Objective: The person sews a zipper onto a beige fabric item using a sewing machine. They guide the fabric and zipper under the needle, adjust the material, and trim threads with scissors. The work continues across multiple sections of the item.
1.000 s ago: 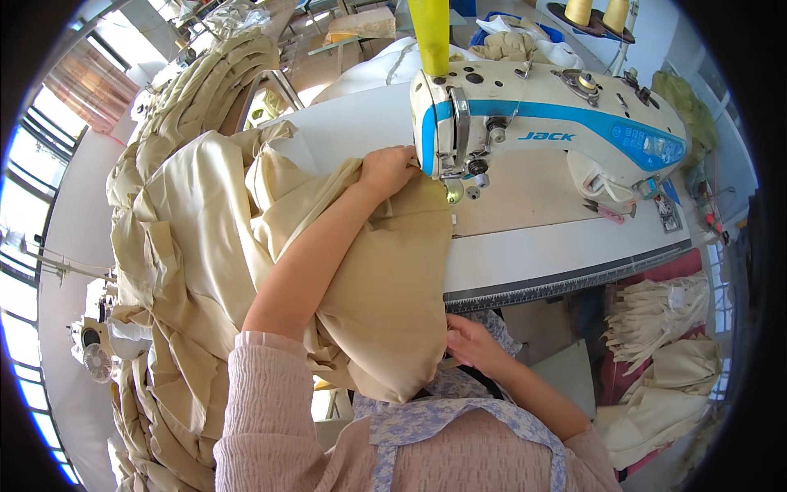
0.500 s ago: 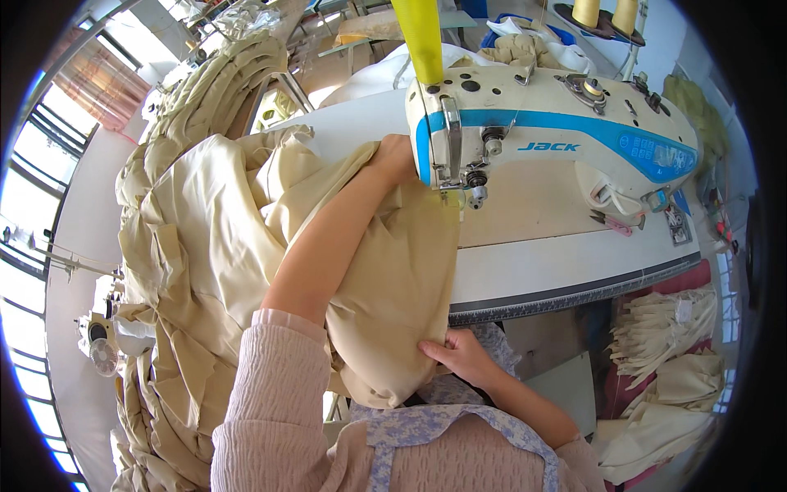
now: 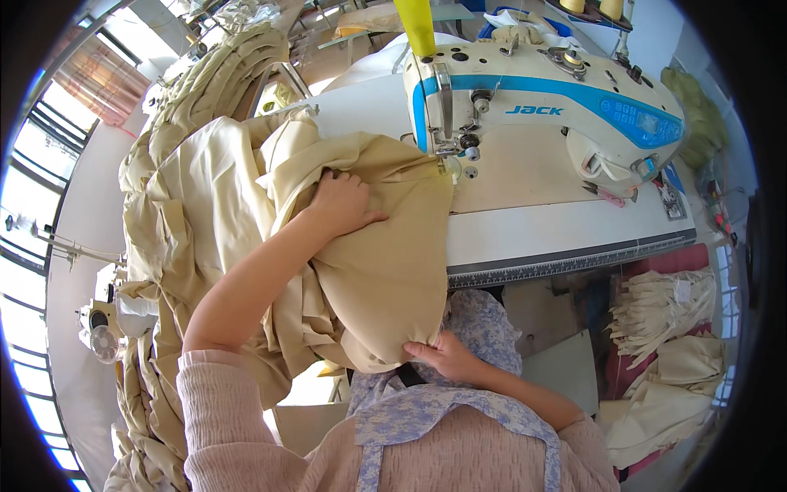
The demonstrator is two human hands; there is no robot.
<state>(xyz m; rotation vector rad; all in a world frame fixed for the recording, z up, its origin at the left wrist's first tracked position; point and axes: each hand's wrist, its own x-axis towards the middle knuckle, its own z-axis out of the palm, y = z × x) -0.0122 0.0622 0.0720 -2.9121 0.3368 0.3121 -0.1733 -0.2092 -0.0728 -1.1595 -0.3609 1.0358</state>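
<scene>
My left hand [image 3: 343, 201] rests on the beige fabric [image 3: 385, 271] left of the sewing machine, its curled fingers gripping a fold. My right hand [image 3: 443, 354] pinches the lower edge of the same fabric near my lap. The cloth spreads from the presser foot area leftward and hangs over the table's front edge. The white and blue sewing machine [image 3: 541, 82] has a yellow attachment [image 3: 414, 25] at its top left. Small pink-handled snips [image 3: 607, 197] lie under its arm, on the table [image 3: 541, 230] with a ruler strip along the front.
Long piles of beige fabric [image 3: 205, 82] line the left, beside another machine [image 3: 102, 316]. Thread cones [image 3: 611, 10] stand at the upper right, near a blue bin [image 3: 500, 33] of cloth. Bundles of cream strips [image 3: 656, 303] sit below the table's right end. A barred window [image 3: 25, 287] is far left.
My left hand has moved down and left from beside the needle onto the fabric. My right hand has shifted left and now holds the fabric's lower edge.
</scene>
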